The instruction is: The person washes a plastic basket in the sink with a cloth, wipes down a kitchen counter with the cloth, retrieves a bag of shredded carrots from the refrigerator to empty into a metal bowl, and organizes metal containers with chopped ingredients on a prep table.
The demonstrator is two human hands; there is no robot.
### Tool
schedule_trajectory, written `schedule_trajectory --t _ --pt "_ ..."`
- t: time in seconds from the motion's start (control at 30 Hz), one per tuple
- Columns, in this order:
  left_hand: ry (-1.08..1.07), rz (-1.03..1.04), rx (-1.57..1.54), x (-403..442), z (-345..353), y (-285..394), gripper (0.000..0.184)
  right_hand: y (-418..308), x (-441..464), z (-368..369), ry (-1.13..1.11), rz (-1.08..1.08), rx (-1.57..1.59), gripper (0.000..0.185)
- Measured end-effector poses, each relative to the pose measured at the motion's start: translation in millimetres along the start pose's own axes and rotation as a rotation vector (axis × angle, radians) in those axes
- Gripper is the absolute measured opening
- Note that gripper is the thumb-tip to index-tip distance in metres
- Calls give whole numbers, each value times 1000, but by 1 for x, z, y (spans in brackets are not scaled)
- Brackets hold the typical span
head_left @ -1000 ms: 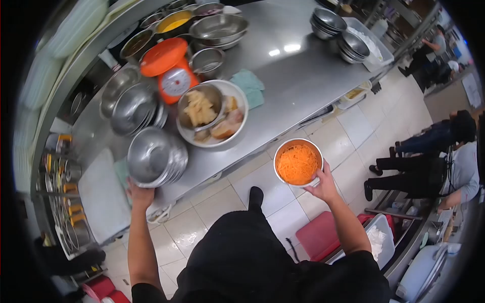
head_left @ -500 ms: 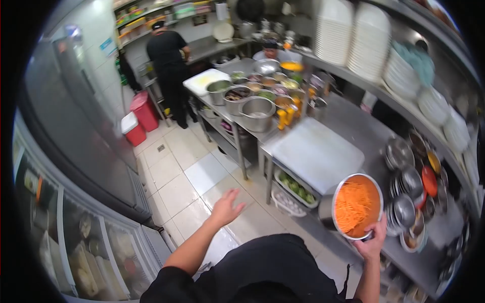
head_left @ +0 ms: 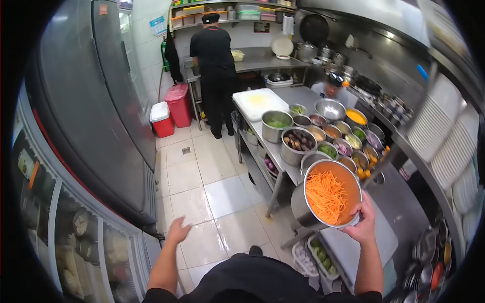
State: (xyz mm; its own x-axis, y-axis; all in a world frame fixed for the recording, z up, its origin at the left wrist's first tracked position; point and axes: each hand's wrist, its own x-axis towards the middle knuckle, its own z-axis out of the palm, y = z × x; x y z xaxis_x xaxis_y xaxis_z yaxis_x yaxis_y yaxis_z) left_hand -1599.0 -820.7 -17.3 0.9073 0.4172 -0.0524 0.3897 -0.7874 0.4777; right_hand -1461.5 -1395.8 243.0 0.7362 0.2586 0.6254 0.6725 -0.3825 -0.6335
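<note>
- At four o'clock, the right hand (head_left: pixel 361 221) grips a tilted pot (head_left: pixel 302 208) by its rim, probably steadying shredded carrot (head_left: pixel 325 197).
- Toward seven, the left hand (head_left: pixel 178 231) spreads empty.

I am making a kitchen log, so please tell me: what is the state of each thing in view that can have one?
Pot: uncovered, tilted, held
Carrot: shredded, inside pot
Right hand: gripping the pot
Left hand: open, empty
Red box: white lid on
Grey doors: shut
White dishes: stacked
</note>
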Motion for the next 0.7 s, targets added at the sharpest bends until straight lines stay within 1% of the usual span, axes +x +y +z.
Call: schedule_trajectory --t 0.03,0.07,0.1,0.13,0.17,0.2,0.23,0.27,0.3,0.33,0.37,0.43,0.5,0.53,0.6,0.67,0.7 --pt "-6 -209 -6 -7 5 -43 66 17 30 12 -2 -15 -5 48" --pt "-134 -424 -11 -16 2 -82 69 35 57 27 -2 -25 -7 48" --pt "-161 -445 -85 -28 27 -157 71 55 85 43 0 -32 -8 47" --pt "-246 -669 96 -57 13 -155 73 73 117 58 -32 -96 -33 46" --pt "-63 -702 -3 -94 28 -186 65 86 148 77 -53 -76 -16 46" --pt "-72 -856 -13 -114 36 -199 48 95 180 99 -76 -56 -3 46" --pt "-95 -918 -171 -140 42 -200 48 103 210 122 -101 -36 8 46" --pt "-306 -542 113 -173 45 -205 36 109 241 147 -101 -4 -8 46" --pt "-374 -134 410 -205 49 -210 26 117 271 173 -101 24 -25 46" --pt "-516 -123 422 -210 63 -206 25 127 300 200 -94 42 -57 46" --pt "-594 -254 336 -204 71 -197 25 138 327 227 -81 58 -86 46" --pt "-606 -567 109 -178 87 -181 25 171 375 280 -78 133 -132 44" --pt "-583 -660 -6 -134 97 -173 24 207 425 333 -56 223 -192 44" --pt "-582 -665 -33 -112 99 -172 24 227 446 355 -60 274 -194 47" --pt "-589 -645 -58 -66 101 -175 25 270 478 399 26 327 -232 42" --pt "-602 -561 -31 -18 94 -186 25 302 505 427 78 375 -291 41" --pt "-607 -477 16 10 86 -197 25 316 514 437 95 404 -320 42"
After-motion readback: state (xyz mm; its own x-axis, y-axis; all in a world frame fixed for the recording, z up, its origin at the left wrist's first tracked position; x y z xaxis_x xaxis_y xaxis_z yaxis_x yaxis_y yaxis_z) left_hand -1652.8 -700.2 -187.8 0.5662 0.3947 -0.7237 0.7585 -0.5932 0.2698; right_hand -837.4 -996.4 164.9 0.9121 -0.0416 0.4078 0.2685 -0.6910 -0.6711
